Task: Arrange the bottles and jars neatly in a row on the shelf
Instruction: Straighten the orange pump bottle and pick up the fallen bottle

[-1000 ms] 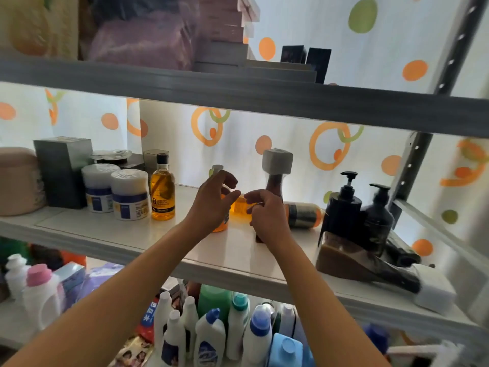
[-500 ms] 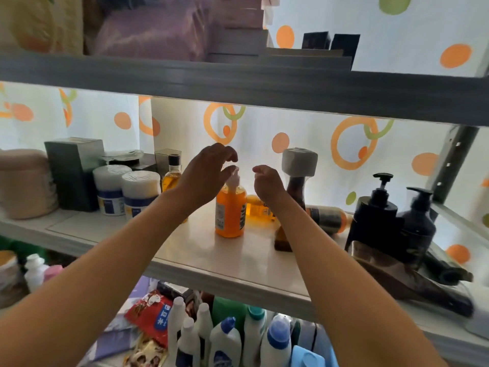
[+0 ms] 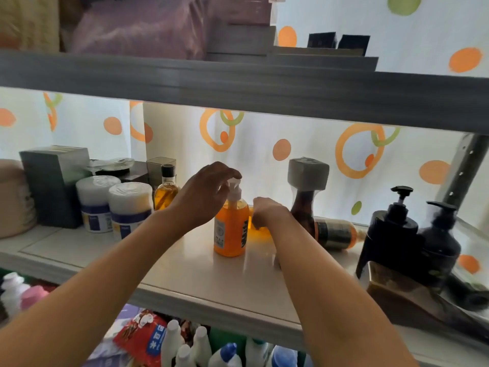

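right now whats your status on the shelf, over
Left hand fingertips at orange pump bottle nozzle, bottle upright. Right hand curled behind it, grip hidden. Amber bottle lying flat beside brown bottle.

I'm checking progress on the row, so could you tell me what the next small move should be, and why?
Probably stand up the orange bottle that lies on its side behind the right hand: the orange pump bottle already stands upright under the left hand, whose fingertips are at its pump.

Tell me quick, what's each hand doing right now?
Left hand: open, fingertips at the orange pump bottle's white pump.
Right hand: curled behind that bottle; grip cannot be told.
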A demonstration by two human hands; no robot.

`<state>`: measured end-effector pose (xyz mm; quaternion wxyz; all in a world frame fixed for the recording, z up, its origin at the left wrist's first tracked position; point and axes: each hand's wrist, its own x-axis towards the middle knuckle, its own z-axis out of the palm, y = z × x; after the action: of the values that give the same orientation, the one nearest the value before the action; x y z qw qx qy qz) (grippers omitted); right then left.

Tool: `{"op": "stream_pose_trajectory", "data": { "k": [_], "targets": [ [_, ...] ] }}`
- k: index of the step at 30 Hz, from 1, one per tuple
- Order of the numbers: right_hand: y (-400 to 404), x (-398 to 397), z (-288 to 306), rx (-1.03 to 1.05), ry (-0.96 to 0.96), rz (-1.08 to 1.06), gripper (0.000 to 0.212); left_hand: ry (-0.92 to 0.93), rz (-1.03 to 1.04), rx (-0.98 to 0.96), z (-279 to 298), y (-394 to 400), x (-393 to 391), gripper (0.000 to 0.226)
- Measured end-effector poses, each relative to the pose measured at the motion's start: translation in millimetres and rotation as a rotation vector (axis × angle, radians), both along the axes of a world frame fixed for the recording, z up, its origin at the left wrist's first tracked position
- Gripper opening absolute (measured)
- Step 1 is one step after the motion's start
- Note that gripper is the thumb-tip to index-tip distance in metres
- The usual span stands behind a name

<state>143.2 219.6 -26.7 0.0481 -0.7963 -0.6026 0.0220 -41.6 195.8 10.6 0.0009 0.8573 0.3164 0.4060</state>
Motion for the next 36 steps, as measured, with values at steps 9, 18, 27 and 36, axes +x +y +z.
{"op": "stream_pose_trajectory", "data": {
  "k": [9,18,27,36],
  "targets": [
    [4.3,1.6,1.7,0.048,0.054,-0.103,0.034,-0.013,0.012,-0.022,-8.7,5.8,-21.4,0.031],
    [0.5,-28.1,65.1,0.433,0.243,-0.129,0.025,-0.033,0.048,0.009,-8.1,1.8,-39.7,0.030],
    [-35.8,-33.8,128.1,0.603,0.554,-0.186,0.028,-0.118,0.031,0.015,14.4,-24.3,-44.4,0.040],
    [-70.6,-64.3,147.1,0.668,0.897,-0.162,0.028,-0.215,-0.003,0.051,33.9,-57.3,-44.6,0.061]
  ]
}}
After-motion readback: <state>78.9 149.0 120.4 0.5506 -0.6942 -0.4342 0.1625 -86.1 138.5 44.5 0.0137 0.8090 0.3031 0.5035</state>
